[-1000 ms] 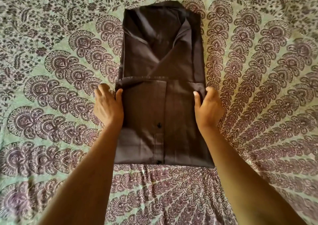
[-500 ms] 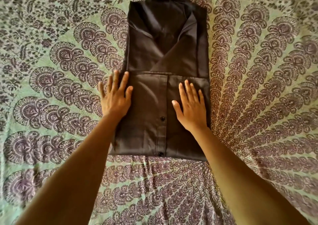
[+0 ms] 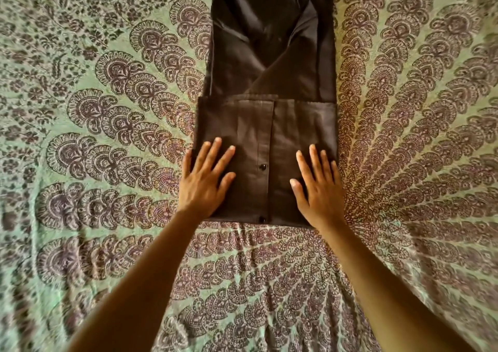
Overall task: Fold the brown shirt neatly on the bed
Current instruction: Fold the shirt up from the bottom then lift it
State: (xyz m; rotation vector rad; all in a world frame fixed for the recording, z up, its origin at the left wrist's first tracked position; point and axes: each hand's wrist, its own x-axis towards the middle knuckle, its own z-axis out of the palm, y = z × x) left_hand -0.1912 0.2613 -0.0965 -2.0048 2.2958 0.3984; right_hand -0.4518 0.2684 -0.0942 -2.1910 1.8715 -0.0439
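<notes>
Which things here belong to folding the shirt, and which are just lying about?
In the job:
- brown shirt, lower part folded up
- left hand, flat on the shirt
- right hand, flat on the shirt

Just there:
- patterned bedspread, only the surface underneath

A bed [image 3: 107,136] covered in a green-and-purple patterned sheet, with a partly folded brown shirt [image 3: 269,82] lying flat on it.
</notes>
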